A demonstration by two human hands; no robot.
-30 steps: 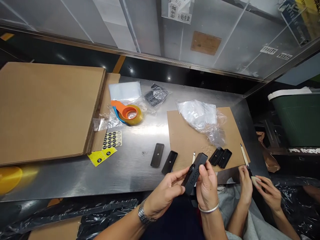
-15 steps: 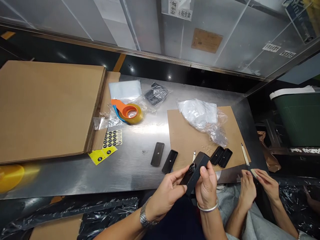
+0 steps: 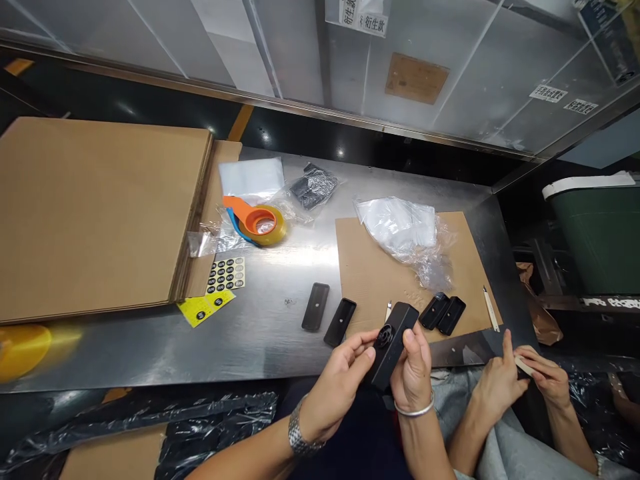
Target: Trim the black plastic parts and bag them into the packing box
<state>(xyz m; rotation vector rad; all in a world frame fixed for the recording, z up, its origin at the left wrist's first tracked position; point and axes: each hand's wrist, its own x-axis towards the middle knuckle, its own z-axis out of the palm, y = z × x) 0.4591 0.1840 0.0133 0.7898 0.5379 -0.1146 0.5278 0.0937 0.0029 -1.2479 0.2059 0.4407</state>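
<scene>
A black rectangular case (image 3: 395,350) with a round black part on its side is held between my two hands, above the table's front edge. My left hand (image 3: 337,377), with a metal watch at the wrist, pinches it near the round part. Wrapped round its right side is my right hand (image 3: 414,370), a silver bangle below it. Two black trays lie to the left, one (image 3: 316,307) beside the other (image 3: 340,322). Another pair of black trays (image 3: 443,313) sits on a flat cardboard sheet (image 3: 365,260) to the right. A knife tip (image 3: 389,309) shows behind the case.
Cardboard sheets (image 3: 100,213) are stacked at left. Near them are a tape roll (image 3: 275,230), stickers (image 3: 225,275) and plastic bags (image 3: 251,180). More clear bags (image 3: 400,227) and a pale knife (image 3: 491,309) lie right. A co-worker's hands (image 3: 500,387) are at the right edge, one holding a pale object.
My left thumb has moved up the case toward the round part. The case has turned slightly. The co-worker's nearer hand now points a finger up.
</scene>
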